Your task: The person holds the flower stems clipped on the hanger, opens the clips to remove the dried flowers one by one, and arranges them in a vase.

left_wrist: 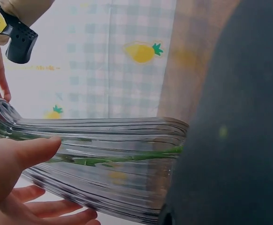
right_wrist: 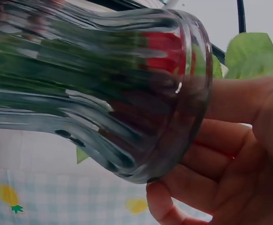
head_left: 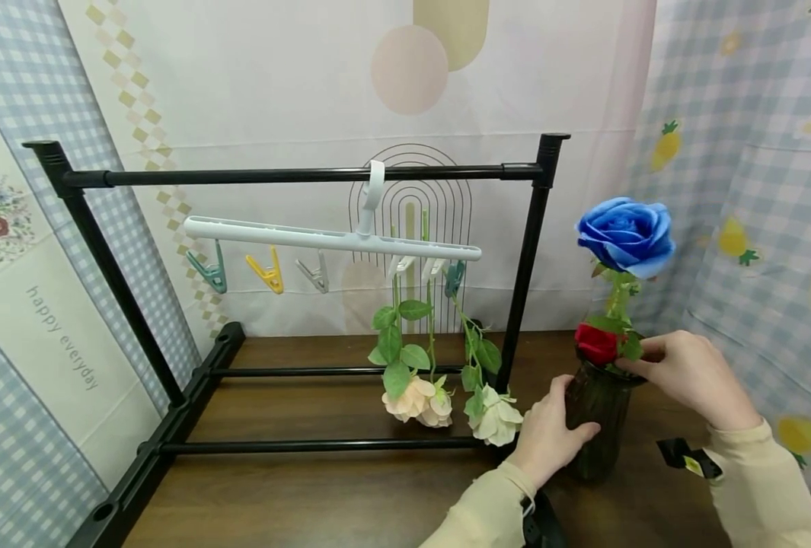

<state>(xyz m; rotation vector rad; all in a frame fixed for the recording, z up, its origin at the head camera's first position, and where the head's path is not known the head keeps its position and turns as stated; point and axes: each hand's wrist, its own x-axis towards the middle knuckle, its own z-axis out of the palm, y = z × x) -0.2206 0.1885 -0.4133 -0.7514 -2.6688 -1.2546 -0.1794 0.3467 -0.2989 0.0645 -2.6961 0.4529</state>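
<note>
A dark, ribbed glass vase (head_left: 598,426) stands at the right of the table. My left hand (head_left: 549,438) grips its side, thumb across the front, fingers along the far side; the left wrist view shows the hand (left_wrist: 28,178) round the clear ribs and green stems inside. A tall blue rose (head_left: 626,236) rises from the vase, and a red rose (head_left: 595,344) sits low at its mouth. My right hand (head_left: 693,377) is at the rim, thumb and forefinger pinching at the stem and leaves; the fingertips are partly hidden. The right wrist view shows its fingers (right_wrist: 221,154) against the glass rim.
A black rack (head_left: 323,176) stands to the left, a white clip hanger (head_left: 330,236) hooked on its bar. Peach roses (head_left: 415,401) and a white rose (head_left: 497,417) hang upside down from its right-hand clips. Its left clips, including a yellow one (head_left: 268,270), hold nothing.
</note>
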